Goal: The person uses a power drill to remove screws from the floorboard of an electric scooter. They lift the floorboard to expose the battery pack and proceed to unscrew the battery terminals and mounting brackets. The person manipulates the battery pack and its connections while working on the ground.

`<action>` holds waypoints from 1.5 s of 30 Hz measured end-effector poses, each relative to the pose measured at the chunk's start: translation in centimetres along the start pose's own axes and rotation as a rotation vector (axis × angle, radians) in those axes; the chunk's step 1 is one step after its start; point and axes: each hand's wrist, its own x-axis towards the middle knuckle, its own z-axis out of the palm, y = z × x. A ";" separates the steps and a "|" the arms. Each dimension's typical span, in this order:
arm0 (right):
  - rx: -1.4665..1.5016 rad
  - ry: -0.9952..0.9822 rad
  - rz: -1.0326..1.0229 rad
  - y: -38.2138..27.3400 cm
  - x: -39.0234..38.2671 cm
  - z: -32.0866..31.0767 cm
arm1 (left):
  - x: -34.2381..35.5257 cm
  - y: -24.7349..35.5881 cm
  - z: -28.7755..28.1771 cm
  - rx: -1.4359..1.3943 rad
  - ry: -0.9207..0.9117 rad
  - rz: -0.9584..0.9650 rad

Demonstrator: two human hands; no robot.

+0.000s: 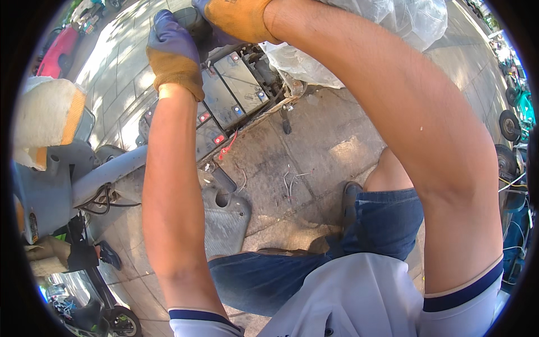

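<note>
At the top edge, my left hand (174,53), in a purple and orange work glove, grips a dark rounded piece (191,23) whose kind I cannot make out. My right hand (238,18), gloved alike, closes on the piece's other side; the picture's edge and the hand itself hide part of its fingers. Just below the hands, several grey batteries (242,81) with red and blue terminals sit side by side in a vehicle's frame. A red wire (227,147) hangs at their near corner. My left forearm covers some of the batteries.
A clear plastic sheet (412,22) bulges beyond my right forearm. Below the batteries lie a grey plastic panel (224,222) and loose wires (291,181) on the paving. At left stands a grey scooter body (48,188) with cardboard on it. Parked vehicles line the right edge.
</note>
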 end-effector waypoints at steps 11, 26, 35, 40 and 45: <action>0.332 -0.252 0.345 -2.8 1.7 1.9 | 1.9 -0.1 -2.8 -0.385 -0.209 -0.126; 0.169 -0.036 0.398 -4.6 -0.2 -0.3 | 4.8 -2.8 -4.5 -0.601 -0.663 -0.034; -0.065 -0.103 -0.007 0.2 2.5 -0.4 | 2.0 -1.1 -1.1 -0.614 -0.183 -0.128; 0.049 0.117 -0.118 2.7 1.8 1.5 | -0.1 0.4 0.5 -0.801 -0.273 -0.120; 0.097 0.086 -0.100 2.5 1.4 1.1 | -1.7 0.6 1.2 -0.806 -0.254 -0.045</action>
